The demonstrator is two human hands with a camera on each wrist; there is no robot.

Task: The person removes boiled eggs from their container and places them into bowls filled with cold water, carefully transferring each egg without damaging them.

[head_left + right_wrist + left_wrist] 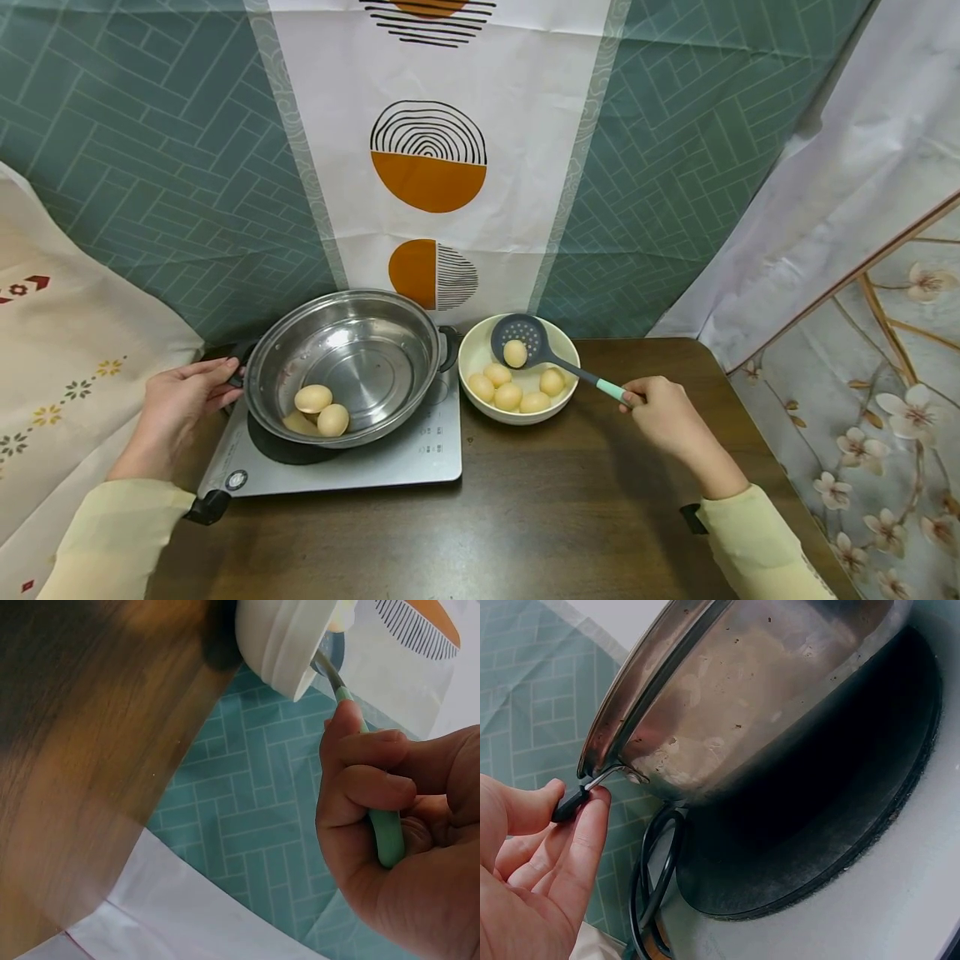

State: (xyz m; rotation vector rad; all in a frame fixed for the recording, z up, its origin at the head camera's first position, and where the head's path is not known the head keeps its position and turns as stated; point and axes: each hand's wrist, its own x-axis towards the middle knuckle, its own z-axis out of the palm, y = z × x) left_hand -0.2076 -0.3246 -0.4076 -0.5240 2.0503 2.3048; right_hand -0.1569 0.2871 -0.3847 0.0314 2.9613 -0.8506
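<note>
My left hand (180,398) pinches the black side handle (571,804) of a steel pot (262,367) between thumb and fingers. Two eggs (313,399) lie together at the pot's near left side. In the left wrist view the pot's base stands at a slant over the dark cooking plate (780,870). My right hand (663,415) grips the mint-green handle end of a dark slotted skimmer (534,337). One egg (515,353) sits in the skimmer's head, over the far part of a pale bowl (471,350). Several more eggs (508,397) lie in that bowl.
A silver induction cooker (352,475) is under the pot, left of the bowl, on a brown wooden table (525,517). A black cord (641,900) loops beside the cooker. Patterned cloth (660,167) hangs right behind the table, with more cloth at both sides.
</note>
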